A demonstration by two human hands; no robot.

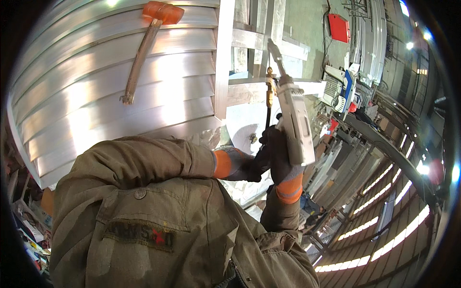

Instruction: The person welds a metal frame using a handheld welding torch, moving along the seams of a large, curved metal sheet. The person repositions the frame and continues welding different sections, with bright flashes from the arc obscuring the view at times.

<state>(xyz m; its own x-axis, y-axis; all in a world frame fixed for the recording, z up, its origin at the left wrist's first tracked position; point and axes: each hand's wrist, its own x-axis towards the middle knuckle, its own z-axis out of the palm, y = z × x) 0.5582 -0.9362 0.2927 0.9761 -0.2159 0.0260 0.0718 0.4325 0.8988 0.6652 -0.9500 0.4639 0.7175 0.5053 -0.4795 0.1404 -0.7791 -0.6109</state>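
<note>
In my right hand (277, 149), gloved in dark grey with an orange cuff band, is a pale grey gun-shaped tool (297, 120). Its long tapered nozzle (277, 56) points up and away. Beside the tool stands a brass fitting (270, 92) on a thin black hose (268, 116), which runs down toward my hands. My left hand (252, 165), in a matching glove, reaches across close to the right one. Its fingers look closed, but what they hold, if anything, is hidden. A mallet (162, 13) with an orange head and wooden handle lies on a slatted metal panel (185, 62).
Left of my hands, the large shiny panel has a raised metal frame edge (223, 57). Metal bars (297, 89) cross beyond the hands. A red object (339, 28) lies on the greenish floor (307, 29). At right are a grey basket (332, 86) and stacked metal lengths.
</note>
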